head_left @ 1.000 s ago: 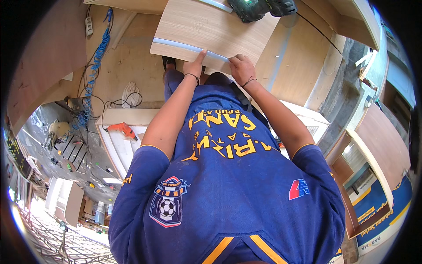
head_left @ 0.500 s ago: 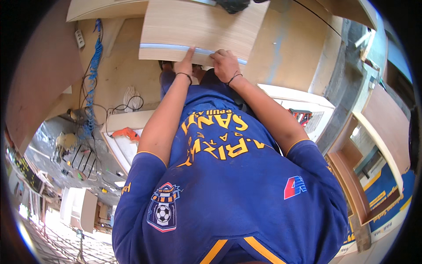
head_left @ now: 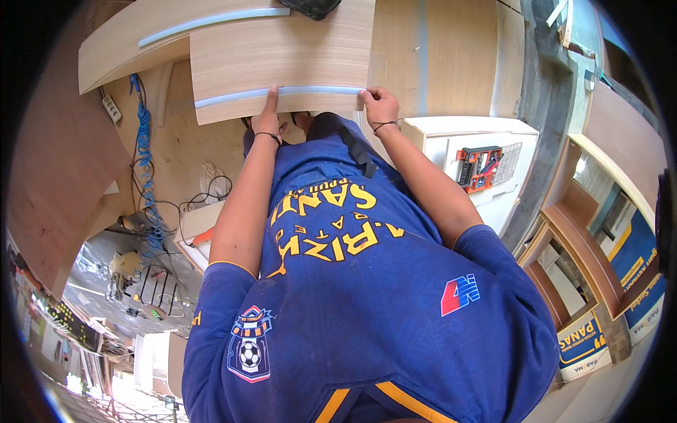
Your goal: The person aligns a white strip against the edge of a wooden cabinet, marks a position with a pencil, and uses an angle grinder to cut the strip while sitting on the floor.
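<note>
A light wood-grain panel lies in front of me, its near edge above my feet. Along that edge runs a narrow pale blue strip, flat on the panel's face. My left hand is at the near edge, one finger stretched over the strip and the others around the edge, partly hidden under the panel. At the panel's right corner, my right hand pinches the strip's end between thumb and finger, the other fingers curled.
Another panel with a similar strip lies behind on the left. A black bag-like object rests at the far edge. A white cabinet with an orange tool case stands on the right. Coiled blue hose and cables trail at left.
My right hand has moved from the strip's middle part to its right end. My left hand still presses on the strip. The whole view has shifted, showing more of the panel behind.
</note>
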`<state>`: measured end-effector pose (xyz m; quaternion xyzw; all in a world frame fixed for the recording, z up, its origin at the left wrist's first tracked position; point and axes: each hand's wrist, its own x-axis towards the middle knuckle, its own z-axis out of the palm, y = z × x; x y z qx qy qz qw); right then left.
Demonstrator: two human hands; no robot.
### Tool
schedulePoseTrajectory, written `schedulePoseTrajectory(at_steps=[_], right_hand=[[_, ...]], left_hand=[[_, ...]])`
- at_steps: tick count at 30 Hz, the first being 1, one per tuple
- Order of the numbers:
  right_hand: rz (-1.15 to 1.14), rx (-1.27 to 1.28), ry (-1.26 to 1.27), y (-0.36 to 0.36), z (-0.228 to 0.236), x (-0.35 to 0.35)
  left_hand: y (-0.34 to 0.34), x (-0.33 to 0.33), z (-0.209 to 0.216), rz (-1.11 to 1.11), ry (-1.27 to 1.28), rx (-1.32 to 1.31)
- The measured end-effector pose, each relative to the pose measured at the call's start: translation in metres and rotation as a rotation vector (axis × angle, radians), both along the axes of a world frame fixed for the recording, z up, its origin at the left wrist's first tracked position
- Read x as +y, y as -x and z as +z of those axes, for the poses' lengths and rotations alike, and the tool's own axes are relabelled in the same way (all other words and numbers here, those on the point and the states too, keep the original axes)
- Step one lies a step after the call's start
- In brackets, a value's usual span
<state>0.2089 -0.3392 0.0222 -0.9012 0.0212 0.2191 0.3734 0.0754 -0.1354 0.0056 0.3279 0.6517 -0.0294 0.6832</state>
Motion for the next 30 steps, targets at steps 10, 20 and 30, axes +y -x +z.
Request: schedulePoseTrajectory(at_steps=[10, 20, 30], right_hand=[[0.043, 0.028, 0.113, -0.005, 0.005, 0.003], [0.084, 0.104, 0.232, -0.018, 0.008, 0.007], [0.338, 0.263, 0.264, -0.044, -0.002, 0.0]], left_hand=[[0.002, 0.0, -0.006, -0.018, -0.053, 0.072], [0.002, -0.002, -0.008, -0.026, -0.076, 0.077], [0.004, -0.002, -0.008, -0.025, -0.042, 0.087]])
